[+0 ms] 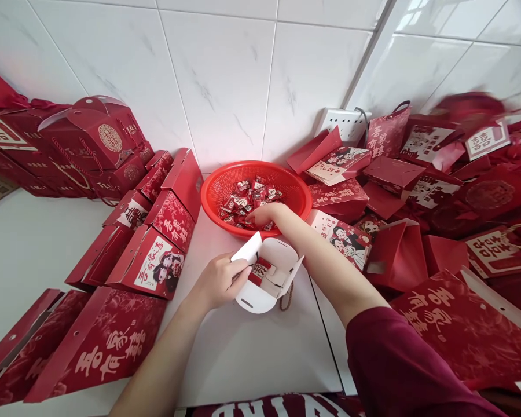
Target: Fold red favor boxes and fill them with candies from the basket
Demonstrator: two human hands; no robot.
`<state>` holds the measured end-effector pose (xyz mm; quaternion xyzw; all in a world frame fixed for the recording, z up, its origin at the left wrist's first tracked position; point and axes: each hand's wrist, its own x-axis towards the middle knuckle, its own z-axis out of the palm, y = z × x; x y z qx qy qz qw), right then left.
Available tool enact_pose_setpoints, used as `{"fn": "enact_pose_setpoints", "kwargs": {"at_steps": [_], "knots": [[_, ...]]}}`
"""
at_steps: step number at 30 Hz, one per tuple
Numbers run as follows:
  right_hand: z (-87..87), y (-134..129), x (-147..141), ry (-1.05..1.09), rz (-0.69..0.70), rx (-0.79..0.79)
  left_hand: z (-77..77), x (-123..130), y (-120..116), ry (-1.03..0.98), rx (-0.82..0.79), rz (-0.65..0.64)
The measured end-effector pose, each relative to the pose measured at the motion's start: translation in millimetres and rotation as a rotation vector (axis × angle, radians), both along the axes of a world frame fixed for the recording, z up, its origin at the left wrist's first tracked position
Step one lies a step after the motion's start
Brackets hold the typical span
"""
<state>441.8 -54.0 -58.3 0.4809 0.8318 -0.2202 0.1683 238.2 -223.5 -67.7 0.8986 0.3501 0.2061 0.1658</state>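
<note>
My left hand is closed on the raised flap of a small open gift box. The box has a white inside, a twisted cord handle at its right and a red printed piece visible inside. Just beyond it stands a red plastic basket holding many small wrapped candies in red, white and dark wrappers. My right hand reaches over the basket's near rim, its fingers curled down at the candies. The fingertips are partly hidden among the wrappers.
Rows of red gift boxes line the left side, with handled boxes stacked behind. More red boxes lie jumbled at the right. A white power strip rests against the tiled wall. The white tabletop has a dark seam.
</note>
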Motion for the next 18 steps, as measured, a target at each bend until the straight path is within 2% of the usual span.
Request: {"fn": "enact_pose_setpoints", "kwargs": {"at_steps": [3,10,14,18], "knots": [[6.6,-4.4,-0.5,-0.009,-0.002,-0.090,-0.6,-0.1,0.2,0.007,0.005,0.004],[21.8,-17.4,-2.8,-0.043,-0.074,-0.172,0.1,0.2,-0.1,0.012,0.012,0.009],[22.2,-17.5,-3.7,-0.083,-0.154,-0.193,2.0,-0.1,-0.8,0.023,-0.002,0.009],[17.5,-18.0,-5.1,-0.112,-0.165,-0.286,2.7,0.0,-1.1,0.026,-0.013,0.017]]}}
